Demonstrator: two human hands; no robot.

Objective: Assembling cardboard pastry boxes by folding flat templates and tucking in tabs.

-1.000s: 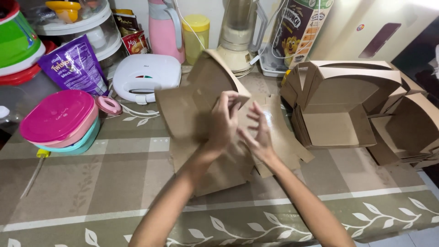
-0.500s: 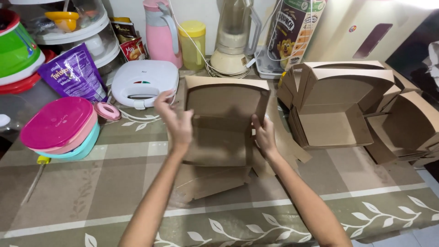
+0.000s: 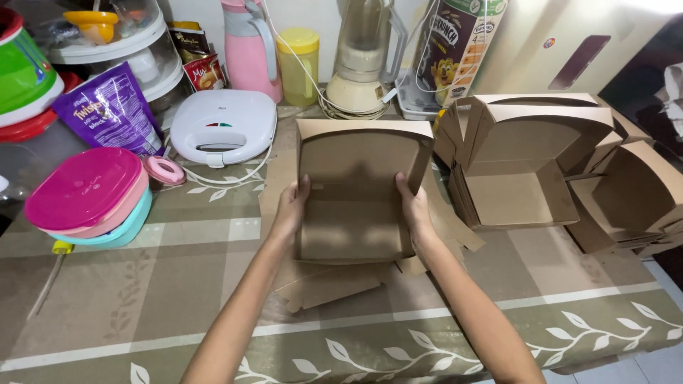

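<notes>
Fingers of the left hand (image 3: 290,210) and right hand (image 3: 415,210) are closed on opposite side walls of the brown cardboard box (image 3: 352,192). Half a second ago the grip was higher, on the lid edges; a second ago the board was still loose. The box is now formed, lid upright, resting on flat blanks (image 3: 331,284) on the surface (image 3: 178,284). Finished boxes (image 3: 519,156) stand to the right.

Bright even light, sharp, edges bowed

Home kitchen. Blender (image 3: 363,53), sandwich maker (image 3: 223,126), pink jug (image 3: 249,48) along tabletop's far edge. Lidded bowls (image 3: 89,195) at left edge.
</notes>
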